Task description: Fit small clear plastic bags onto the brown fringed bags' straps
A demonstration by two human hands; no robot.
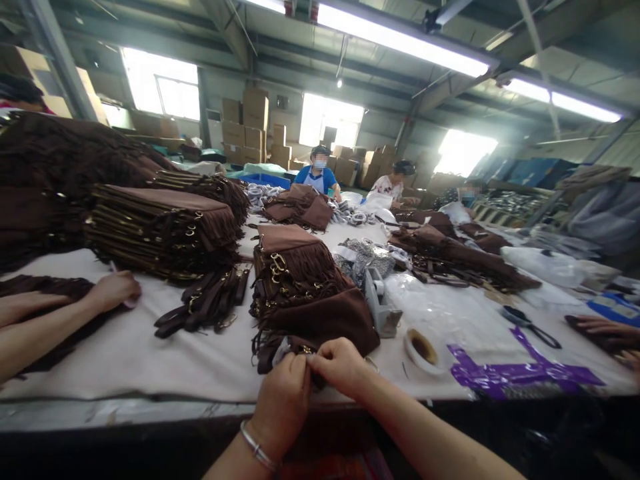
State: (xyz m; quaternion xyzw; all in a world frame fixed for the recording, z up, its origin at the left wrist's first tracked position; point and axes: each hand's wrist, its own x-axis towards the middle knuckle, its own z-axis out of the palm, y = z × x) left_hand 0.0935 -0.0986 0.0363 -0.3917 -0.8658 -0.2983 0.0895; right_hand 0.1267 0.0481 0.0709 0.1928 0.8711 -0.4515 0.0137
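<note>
My left hand (284, 393), with a silver bangle at the wrist, is closed on a small part at the front end of a brown fringed bag. Beside it, nearly touching, my right hand (340, 367) is pinched at the same spot; what lies between its fingertips is too small to make out. Just beyond both hands the brown bag (325, 320) lies at the front of a stack of fringed bags (290, 247) with gold rings and clasps. Dark brown straps (205, 300) with metal hooks lie left of the stack.
Right of the stack stand a grey tape dispenser (381, 307) and a tape roll (423, 350), near purple plastic (520, 370). A tall bag pile (155, 227) is at the left. Other people's hands (115, 291) are at both sides; people sit across the table (165, 360).
</note>
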